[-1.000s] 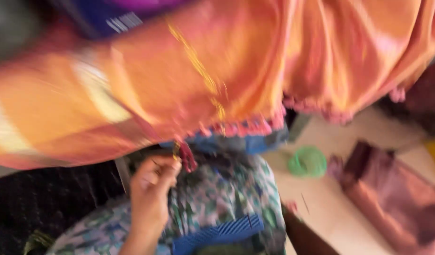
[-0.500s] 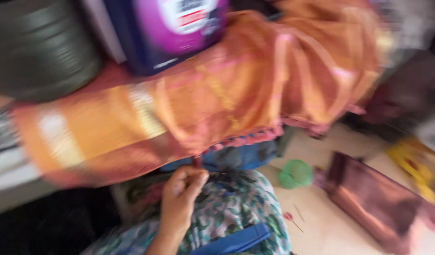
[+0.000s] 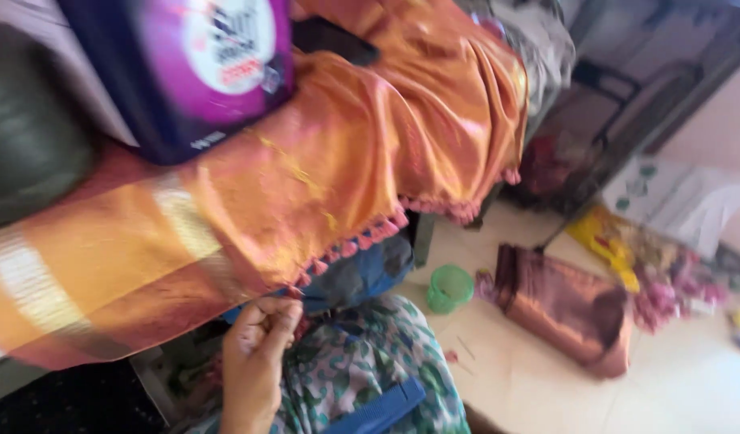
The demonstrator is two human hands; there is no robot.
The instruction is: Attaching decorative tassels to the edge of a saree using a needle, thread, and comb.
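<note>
One orange cloth [image 3: 322, 185] draped over ledge, filled centre to 9 o'clock. One brown folded fabric [image 3: 567, 309] lay at 4 o'clock. One hand [image 3: 253, 362] — side uncertain — pinched cloth's tassel edge [image 3: 302, 283] at 6 o'clock. One green cup [image 3: 449, 288] stood beside.

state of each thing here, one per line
hand: fingers curled, pinching the tasselled hem
orange cloth: draped over a surface, its tasselled edge hanging free
purple container: resting on the cloth, blurred
green cup: upright on the floor, apart from the cloth
brown fabric: folded, lying on the floor
patterned garment: across the person's lap
</note>
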